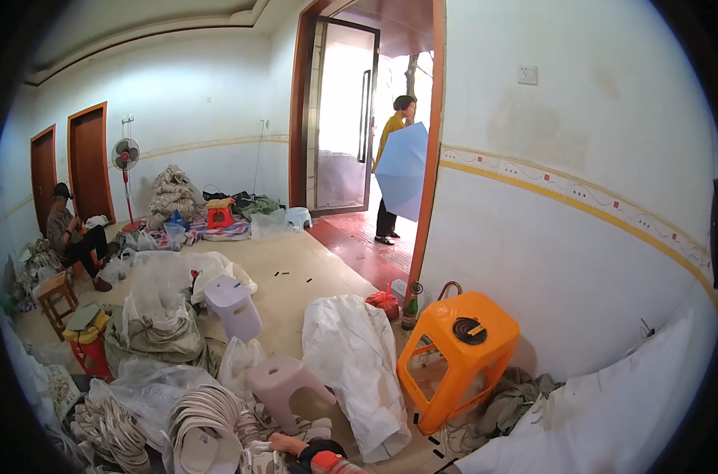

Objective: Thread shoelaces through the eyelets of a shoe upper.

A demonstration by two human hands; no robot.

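Observation:
At the lower edge, my right hand (288, 444) reaches leftward from a red sleeve with a black cuff. Its fingers are closed together at a pale piece among whitish shoe parts (258, 458); what they grip is too small to make out. Just left of it stands a curved stack of beige shoe parts (205, 419), nested one in another. Another bundle of striped, pale shoe parts (112, 430) lies farther left. A pinkish plastic stool (280, 379) stands right beyond my hand. My left hand is out of the picture.
A white sack (351, 371) and an orange stool (461, 347) stand to the right, near a green bottle (410, 310). A lilac stool (232, 304) and plastic bags lie ahead. One person (70, 229) sits far left; another (394, 142) stands outside the doorway behind a blue umbrella (402, 174).

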